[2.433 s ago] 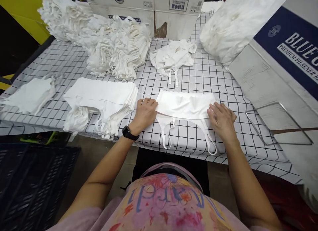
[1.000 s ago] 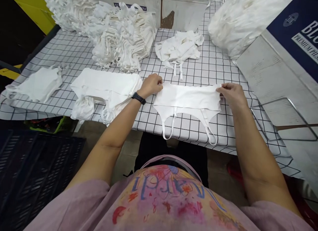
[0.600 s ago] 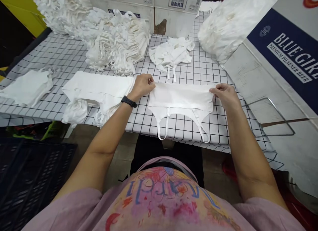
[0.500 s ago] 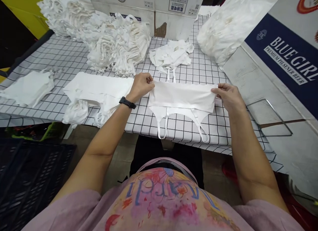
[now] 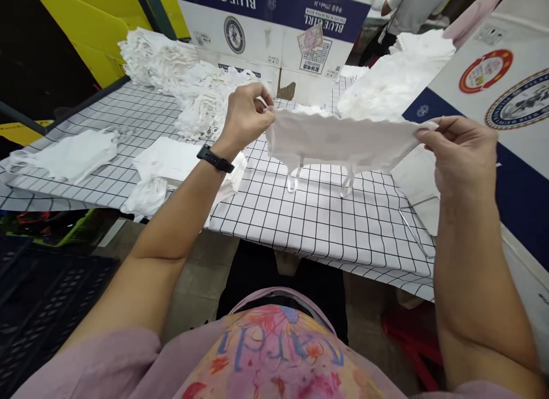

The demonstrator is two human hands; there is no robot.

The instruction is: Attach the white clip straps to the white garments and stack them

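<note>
A white strappy camisole top (image 5: 338,139) hangs stretched between my two hands, raised off the table, its thin straps dangling below. My left hand (image 5: 249,113) pinches one upper corner between thumb and fingers. At the other end my right hand (image 5: 461,144) pinches the opposite corner. Left of the garment, partly behind my left forearm, lies a neat stack of folded white tops (image 5: 167,159). The loose white pile behind the held garment is mostly hidden by it.
The grid-patterned tablecloth (image 5: 274,216) covers the table. Heaped white garments (image 5: 206,96) lie at the back left, a smaller white pile (image 5: 77,153) at far left. Cardboard boxes (image 5: 274,39) stand behind and at right (image 5: 514,176), near a bent wire frame (image 5: 416,227). A red stool (image 5: 412,336) is below.
The camisole lay flat on the table earlier, first under my hands, then pinched at its upper corners. Both hands have now lifted it up and forward, and my view has tilted up.
</note>
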